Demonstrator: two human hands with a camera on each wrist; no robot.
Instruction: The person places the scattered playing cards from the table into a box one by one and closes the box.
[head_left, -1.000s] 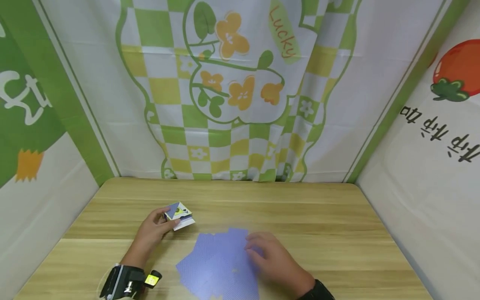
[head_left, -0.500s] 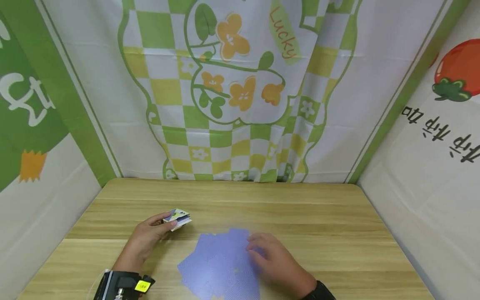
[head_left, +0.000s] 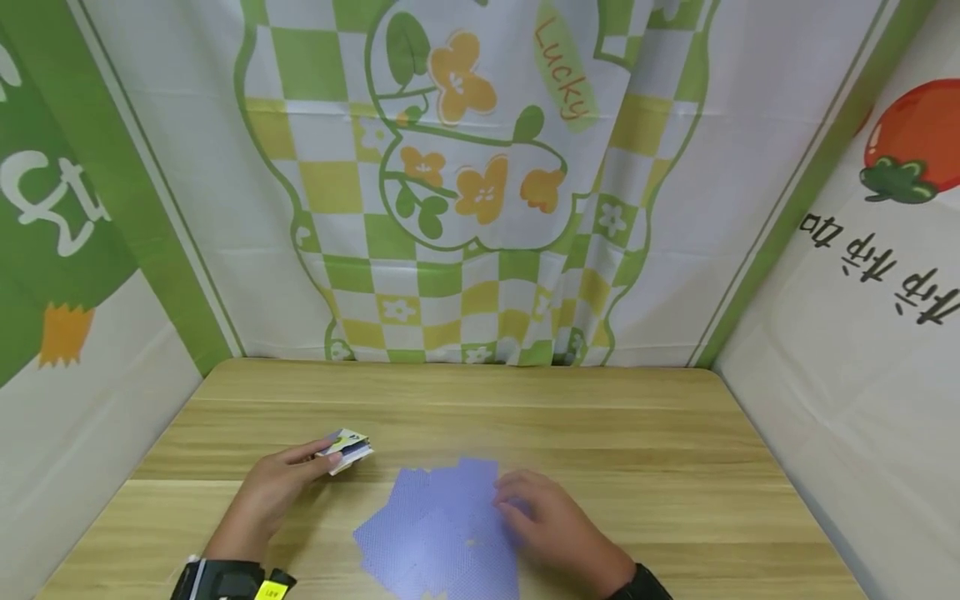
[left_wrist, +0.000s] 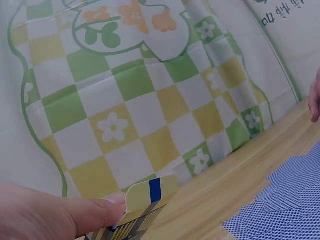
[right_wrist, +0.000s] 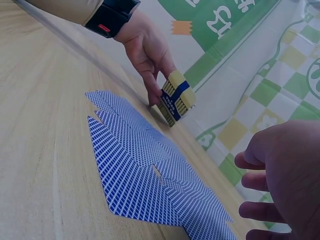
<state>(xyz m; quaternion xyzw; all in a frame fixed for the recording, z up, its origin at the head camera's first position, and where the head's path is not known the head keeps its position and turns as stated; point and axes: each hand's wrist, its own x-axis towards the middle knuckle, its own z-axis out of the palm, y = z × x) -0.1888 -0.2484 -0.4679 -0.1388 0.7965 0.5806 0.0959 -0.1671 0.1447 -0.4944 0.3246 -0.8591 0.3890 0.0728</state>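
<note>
My left hand (head_left: 272, 485) grips a small playing card box (head_left: 352, 448) at the left of the table, thumb on the near side. The box's end flap stands out in the left wrist view, where my thumb presses beside the flap (left_wrist: 162, 190). Yellow sides and a dark blue band show on the box (right_wrist: 179, 95) in the right wrist view. Face down in front of me lies a spread of blue-patterned playing cards (head_left: 442, 529), overlapping one another. My right hand (head_left: 555, 525) is at the right edge of the spread, fingers loosely bent, with nothing in them.
The wooden table (head_left: 637, 450) reaches back to a checked, flowered curtain (head_left: 480, 292). Printed cloth walls stand at the left and at the right (head_left: 840, 358). A black strap with a yellow tag (head_left: 272, 590) sits on my left wrist.
My left hand has drawn the card box a little to the left and towards me, turning it so its top looks flatter. My right hand and the spread cards stay in place.
</note>
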